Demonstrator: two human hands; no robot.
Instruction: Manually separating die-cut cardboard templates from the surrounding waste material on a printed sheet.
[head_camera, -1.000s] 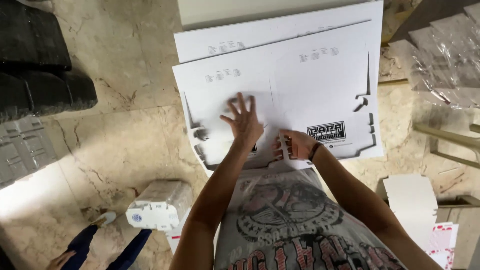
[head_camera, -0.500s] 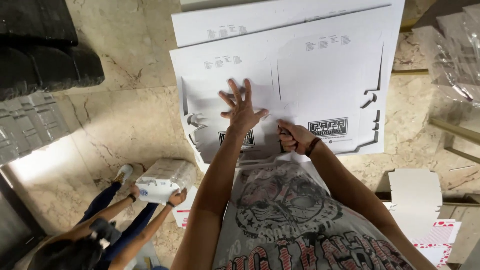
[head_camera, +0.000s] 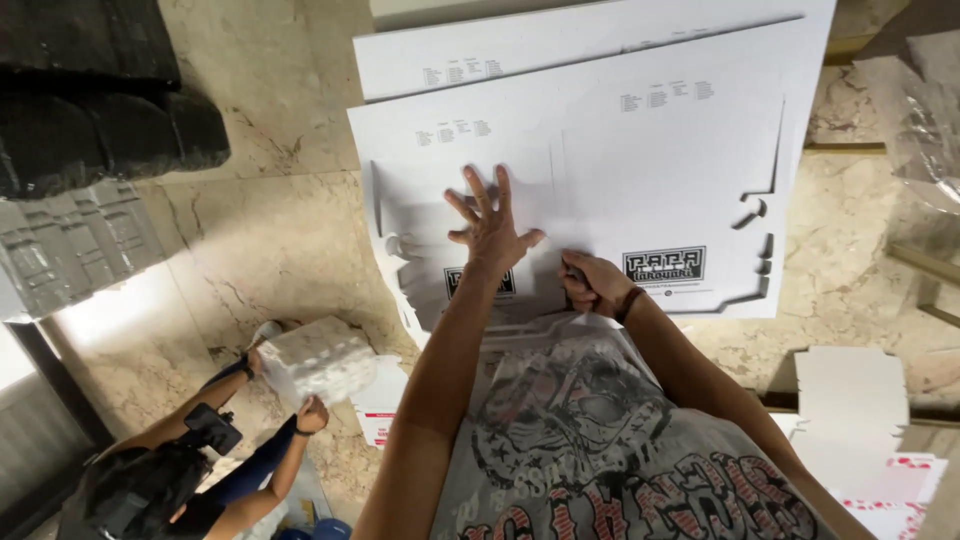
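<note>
At the far left, dark foam blocks (head_camera: 90, 100) and a grey moulded tray (head_camera: 75, 245) lie on the marble floor (head_camera: 270, 250). Low on the left, another person (head_camera: 170, 470) crouches, gripping a white foam piece (head_camera: 320, 360) in both hands. Moving right, your left hand (head_camera: 490, 225) is spread flat with fingers splayed, pressing down on the top sheet of flat white die-cut cardboard (head_camera: 650, 170); it grasps nothing. Just beside it, your right hand (head_camera: 592, 283) is curled tight on the near edge of that same sheet, close to your printed grey shirt (head_camera: 590, 440). The sheet lies on a second white sheet (head_camera: 520, 45) of the same kind, directly in front of you. Farther right, clear plastic wrap (head_camera: 925, 110) sits at the upper edge, and a small white folded carton (head_camera: 850, 400) lies on the floor near your right arm.
</note>
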